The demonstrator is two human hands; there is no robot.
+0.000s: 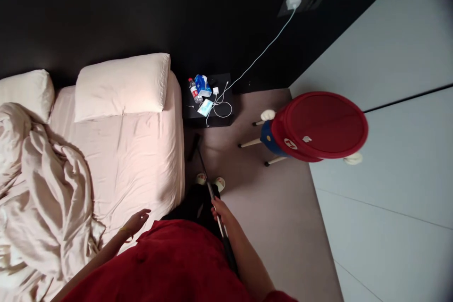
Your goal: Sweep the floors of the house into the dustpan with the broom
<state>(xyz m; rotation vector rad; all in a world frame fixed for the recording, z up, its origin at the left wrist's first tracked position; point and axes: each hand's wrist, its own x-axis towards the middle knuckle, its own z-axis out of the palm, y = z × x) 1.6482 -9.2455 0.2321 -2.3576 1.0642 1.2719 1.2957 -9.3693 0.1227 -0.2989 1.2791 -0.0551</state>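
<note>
A bed (141, 151) with 2 pillows (122, 87) beside a black nightstand (191, 118), and a red cap-shaped stool (318, 125) on the floor (283, 226).

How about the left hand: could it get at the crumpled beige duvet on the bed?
Probably yes: the open left hand sits just beside the crumpled beige duvet, above the pale sheet, with nothing between them.

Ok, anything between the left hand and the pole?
Yes: the person's legs, in black trousers, lie between the left hand and the pole, which the right hand grips. The left hand is open at the edge of the bed.
</note>
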